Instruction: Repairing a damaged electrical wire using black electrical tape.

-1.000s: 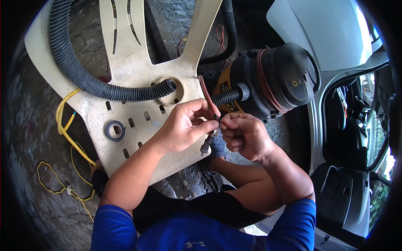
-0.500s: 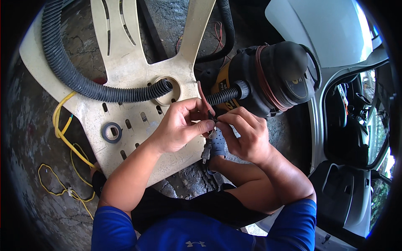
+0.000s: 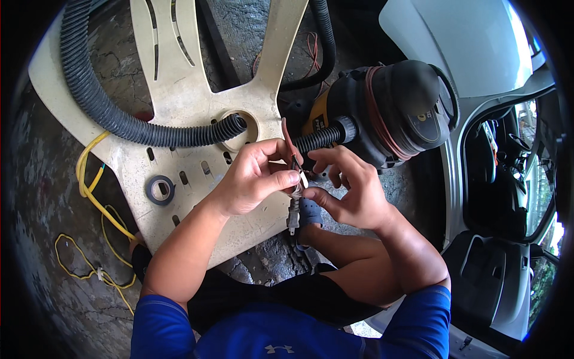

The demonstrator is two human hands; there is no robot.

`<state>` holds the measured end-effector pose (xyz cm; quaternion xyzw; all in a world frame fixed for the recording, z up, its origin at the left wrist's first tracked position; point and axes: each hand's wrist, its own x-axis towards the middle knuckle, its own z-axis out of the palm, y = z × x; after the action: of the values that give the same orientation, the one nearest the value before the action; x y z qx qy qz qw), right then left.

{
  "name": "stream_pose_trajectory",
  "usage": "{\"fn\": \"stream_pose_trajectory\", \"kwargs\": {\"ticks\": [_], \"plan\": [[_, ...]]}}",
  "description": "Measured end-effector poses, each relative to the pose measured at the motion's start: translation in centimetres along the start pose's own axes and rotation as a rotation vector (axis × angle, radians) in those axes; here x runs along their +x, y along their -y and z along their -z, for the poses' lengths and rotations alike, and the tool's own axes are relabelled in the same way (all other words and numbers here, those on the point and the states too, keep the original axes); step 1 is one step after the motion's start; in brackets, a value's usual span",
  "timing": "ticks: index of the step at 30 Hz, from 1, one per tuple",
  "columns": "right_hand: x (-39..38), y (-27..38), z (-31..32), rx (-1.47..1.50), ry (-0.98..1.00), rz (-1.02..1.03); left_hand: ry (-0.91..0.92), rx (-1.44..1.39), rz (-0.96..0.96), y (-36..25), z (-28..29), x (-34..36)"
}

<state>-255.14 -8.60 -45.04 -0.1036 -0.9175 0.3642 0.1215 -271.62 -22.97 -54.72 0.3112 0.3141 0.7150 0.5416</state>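
Observation:
My left hand (image 3: 254, 182) is closed in a pinch on a reddish-brown electrical cord (image 3: 288, 137), whose upper end sticks up past the fingers. A dark section and thin wire ends show by the fingertips, too small to make out fully. Below the grip hangs a grey two-prong plug (image 3: 293, 218) on a grey bundled part. My right hand (image 3: 353, 188) is just right of the cord, thumb and fingers apart, with nothing visibly held. Its thumb tip lies close to a pale piece beside the cord; whether they touch I cannot tell.
A cream plastic chair (image 3: 128, 173) stands in front, carrying a dark tape roll (image 3: 170, 195) and a black corrugated hose (image 3: 95, 102). Farther right stands a black-and-yellow vacuum cleaner (image 3: 353, 96). Yellow cord (image 3: 84, 170) lies at left; an open car (image 3: 454, 54) is at right.
My right hand has let go of the cord, spreading its fingers and shifting slightly right. The left hand keeps its pinch, and the plug now hangs more plainly in view.

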Motion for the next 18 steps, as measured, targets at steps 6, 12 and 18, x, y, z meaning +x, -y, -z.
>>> {"fn": "stream_pose_trajectory", "kwargs": {"ticks": [6, 12, 18], "plan": [[-0.3, -1.6, 0.3, -0.398, -0.058, 0.438, 0.006, -0.061, 0.087, 0.2, -0.1, 0.2], [-0.1, -0.1, 0.0, -0.345, 0.014, 0.354, 0.063, -0.024, 0.159, -0.1, -0.2, -0.1], [-0.1, 0.0, -0.5, -0.178, 0.078, 0.060, 0.040, 0.129, 0.071, 0.6, -0.6, -0.1]]}}
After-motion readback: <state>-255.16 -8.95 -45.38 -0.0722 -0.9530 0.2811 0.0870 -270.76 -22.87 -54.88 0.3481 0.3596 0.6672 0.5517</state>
